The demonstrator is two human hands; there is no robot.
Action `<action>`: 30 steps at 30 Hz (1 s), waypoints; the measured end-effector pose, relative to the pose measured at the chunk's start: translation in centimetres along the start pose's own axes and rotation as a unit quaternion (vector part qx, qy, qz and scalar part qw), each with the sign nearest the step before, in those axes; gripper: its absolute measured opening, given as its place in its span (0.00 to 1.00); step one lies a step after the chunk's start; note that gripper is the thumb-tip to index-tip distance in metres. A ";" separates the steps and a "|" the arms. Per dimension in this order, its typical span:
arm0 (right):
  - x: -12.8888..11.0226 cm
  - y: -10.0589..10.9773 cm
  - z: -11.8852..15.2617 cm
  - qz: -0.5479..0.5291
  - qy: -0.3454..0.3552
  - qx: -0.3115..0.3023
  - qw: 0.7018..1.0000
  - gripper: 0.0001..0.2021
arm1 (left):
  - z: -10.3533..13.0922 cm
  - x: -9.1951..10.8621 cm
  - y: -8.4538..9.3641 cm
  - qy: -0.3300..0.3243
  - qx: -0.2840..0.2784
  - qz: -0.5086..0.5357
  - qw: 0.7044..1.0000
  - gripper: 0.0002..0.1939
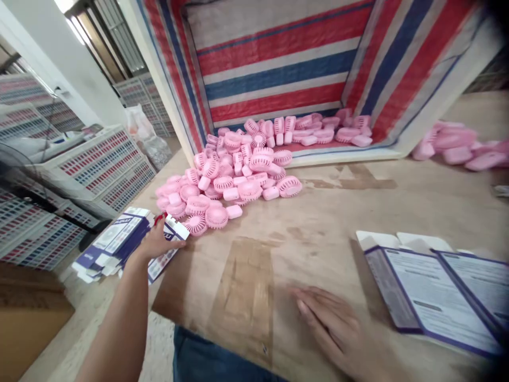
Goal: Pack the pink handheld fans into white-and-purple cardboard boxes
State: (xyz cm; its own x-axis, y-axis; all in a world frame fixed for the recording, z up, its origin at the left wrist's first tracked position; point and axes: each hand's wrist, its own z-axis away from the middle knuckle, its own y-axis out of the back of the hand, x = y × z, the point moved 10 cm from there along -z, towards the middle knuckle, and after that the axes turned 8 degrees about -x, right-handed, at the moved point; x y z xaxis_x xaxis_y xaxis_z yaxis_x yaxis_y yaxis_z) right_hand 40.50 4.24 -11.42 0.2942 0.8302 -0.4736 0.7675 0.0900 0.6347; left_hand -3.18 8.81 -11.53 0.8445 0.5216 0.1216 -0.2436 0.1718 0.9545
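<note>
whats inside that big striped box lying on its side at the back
Inside the striped box, small pink fans lie along its lower wall, spilling out onto the table in a pile. What lies beneath the top layer of fans is covered.

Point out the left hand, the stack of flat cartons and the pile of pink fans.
left hand (159, 241), head view, back of hand.
stack of flat cartons (113, 241), head view, top carton.
pile of pink fans (230, 180), head view, heap's middle.

Right hand (338, 331) blurred; flat cartons (445, 297) perhaps cut off.
</note>
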 end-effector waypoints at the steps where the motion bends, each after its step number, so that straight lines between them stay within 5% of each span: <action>1: 0.0 0.0 0.0 -0.001 -0.001 0.003 1.000 0.16 | -0.1 -0.3 -0.1 -0.001 -0.005 0.005 1.000 0.60; 5: -0.3 0.9 -0.2 0.001 0.006 0.022 1.000 0.17 | 2.3 0.5 1.4 -0.010 0.018 0.025 0.999 0.57; 7: -0.8 1.8 -0.8 0.007 0.010 0.036 0.999 0.17 | 5.0 3.4 2.8 -0.074 0.034 0.083 0.993 0.51; 9: -1.5 2.7 -2.0 0.005 0.018 0.055 0.998 0.17 | 8.7 8.3 3.8 -0.192 0.046 0.182 0.963 0.49; 12: -3.1 4.1 -4.0 -0.008 0.040 0.102 0.994 0.20 | 14.7 16.5 3.9 -0.348 0.087 0.310 0.880 0.53; 14: -3.6 5.6 -4.6 -0.017 0.019 0.174 0.984 0.21 | 17.2 19.9 2.7 -0.372 0.103 0.440 0.811 0.41; 17: -3.5 7.2 -4.6 -0.060 -0.037 0.254 0.965 0.21 | 18.7 23.2 0.0 -0.387 0.020 0.632 0.671 0.37; 19: -3.8 7.2 -4.8 -0.091 -0.035 0.240 0.966 0.21 | 19.0 24.7 -1.3 -0.391 -0.069 0.669 0.628 0.38; 21: -4.4 6.8 -4.8 -0.100 -0.022 0.217 0.971 0.23 | 18.5 24.6 -1.5 -0.375 -0.103 0.660 0.642 0.27; 24: -4.6 5.8 -4.0 -0.111 -0.013 0.202 0.973 0.26 | 18.5 23.5 0.9 -0.414 -0.029 0.593 0.690 0.07; 27: -4.5 4.7 -3.0 -0.149 0.001 0.227 0.962 0.26 | 20.2 24.0 2.8 -0.489 0.044 0.492 0.719 0.13; 30: -4.5 4.4 -2.7 -0.210 0.019 0.258 0.943 0.27 | 21.3 24.3 2.9 -0.514 0.072 0.496 0.696 0.18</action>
State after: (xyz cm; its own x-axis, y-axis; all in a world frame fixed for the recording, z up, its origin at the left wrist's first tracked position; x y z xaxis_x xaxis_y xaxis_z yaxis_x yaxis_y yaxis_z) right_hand 40.99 2.42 -4.87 -0.1110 0.8012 -0.5880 0.9896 0.1436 0.0088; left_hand 26.81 4.16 0.03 0.2085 -0.5626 0.8000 -0.9623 0.0281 0.2706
